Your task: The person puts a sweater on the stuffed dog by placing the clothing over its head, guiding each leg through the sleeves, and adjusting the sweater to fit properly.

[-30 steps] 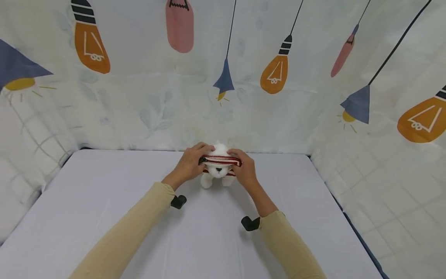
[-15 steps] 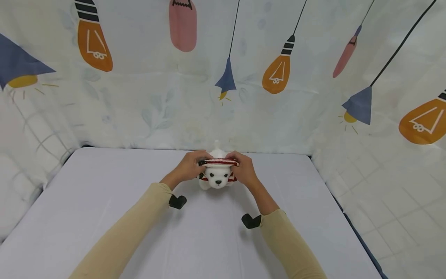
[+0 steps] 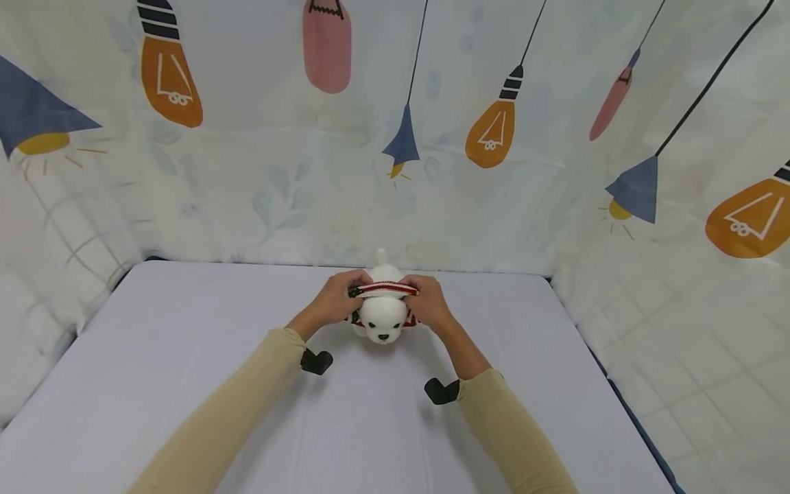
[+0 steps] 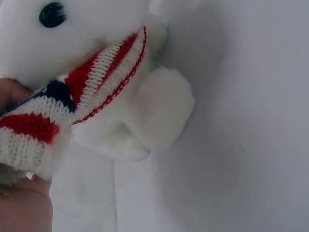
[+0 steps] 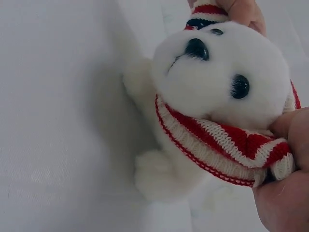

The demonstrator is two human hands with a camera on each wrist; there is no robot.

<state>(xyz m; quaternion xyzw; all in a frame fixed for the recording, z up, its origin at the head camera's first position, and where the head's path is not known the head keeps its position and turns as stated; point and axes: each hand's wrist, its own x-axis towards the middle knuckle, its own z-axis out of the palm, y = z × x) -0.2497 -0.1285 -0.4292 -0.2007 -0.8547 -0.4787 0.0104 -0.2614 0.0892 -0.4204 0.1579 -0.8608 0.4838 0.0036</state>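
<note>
Near the far edge of the white cloth-covered table [image 3: 370, 439] rests a white plush animal [image 3: 384, 317]. Our left hand [image 3: 333, 298] and right hand [image 3: 431, 302] grip opposite sides of its red-and-white striped knitted garment [image 3: 387, 289]; we should ease both evenly, clear of its glossy black eyes [image 5: 240, 86].

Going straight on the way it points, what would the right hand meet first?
Beyond the striped knit garment that the right hand pinches, probably the white plush toy; depth there is hard to judge.
</note>
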